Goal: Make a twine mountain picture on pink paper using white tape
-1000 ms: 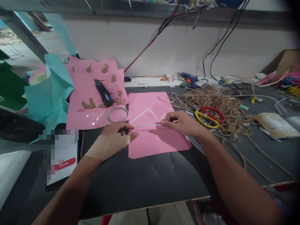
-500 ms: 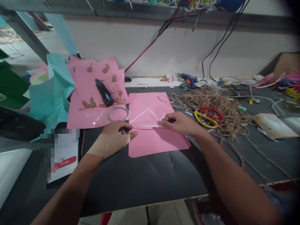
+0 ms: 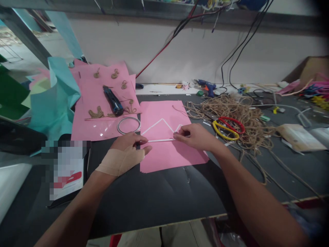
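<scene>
Pink paper sheets lie stacked in front of me, with a white zigzag line on the top one. A narrow white strip, like tape, runs level across the sheet below the zigzag. My left hand, with a beige wrap around wrist and palm, has its fingertips on the strip's left end, the thumb somewhat apart below. At the other end, my right hand pinches the strip between thumb and fingers. Close to my left hand lies a grey ring.
A dark utility knife rests on pink sheets with twine pieces at left. Red-and-yellow-handled scissors lie on tangled twine at right. Behind stands a blue glue gun. A phone-like flat object is by my left forearm.
The strip between my hands has gone from slightly bowed to straight and sits a little lower on the sheet. My left fingertips have shifted slightly right.
</scene>
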{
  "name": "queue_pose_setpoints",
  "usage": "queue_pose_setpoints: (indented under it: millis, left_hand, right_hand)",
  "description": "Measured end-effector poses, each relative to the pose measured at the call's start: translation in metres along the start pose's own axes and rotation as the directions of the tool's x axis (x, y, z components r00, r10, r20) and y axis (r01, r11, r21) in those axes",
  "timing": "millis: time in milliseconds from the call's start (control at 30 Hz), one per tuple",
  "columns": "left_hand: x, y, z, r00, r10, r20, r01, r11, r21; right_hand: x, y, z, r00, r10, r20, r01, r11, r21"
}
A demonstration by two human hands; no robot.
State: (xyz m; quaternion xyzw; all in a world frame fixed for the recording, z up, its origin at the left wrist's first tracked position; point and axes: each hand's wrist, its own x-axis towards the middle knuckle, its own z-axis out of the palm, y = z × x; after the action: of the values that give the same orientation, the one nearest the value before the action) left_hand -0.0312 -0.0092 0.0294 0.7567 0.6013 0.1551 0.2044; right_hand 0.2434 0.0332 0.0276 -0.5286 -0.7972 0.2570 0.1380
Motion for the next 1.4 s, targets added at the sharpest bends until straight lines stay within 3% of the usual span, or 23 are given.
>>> queue_pose_setpoints:
  millis: [900,1400]
  left_hand:
    - [-0.006,-0.004,0.012,0.974,0.192,-0.121,-0.19,0.981,0.027]
    - [-0.002,-0.005,0.007,0.995,0.055,-0.082,-0.052,0.998,0.042]
  right_hand:
    - [0.002,0.002,0.003,0.999,0.029,-0.031,-0.029,0.999,-0.027]
    - [0.003,0.001,0.006,0.997,0.031,-0.064,-0.037,0.994,-0.106]
